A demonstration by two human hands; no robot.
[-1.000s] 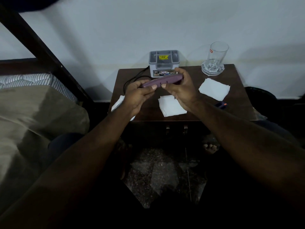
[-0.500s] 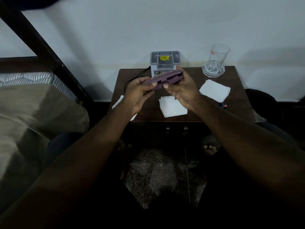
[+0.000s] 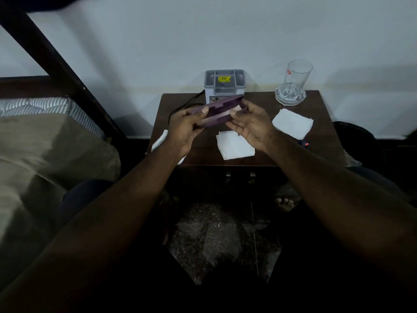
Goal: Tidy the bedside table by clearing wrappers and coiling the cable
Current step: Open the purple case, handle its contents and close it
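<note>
Gripping the purple case (image 3: pixel 222 103): left hand (image 3: pixel 182 131) and right hand (image 3: pixel 253 128), fingers (image 3: pixel 235 127) curled.

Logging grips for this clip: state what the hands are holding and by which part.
Both hold a purple case: the left hand grips its left end, the right hand pinches its right end.

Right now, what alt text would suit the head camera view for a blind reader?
Left hand and right hand hold a purple case, halves parted, above a bedside table. On it: white paper squares, a grey box, a black cable, a glass.
</note>
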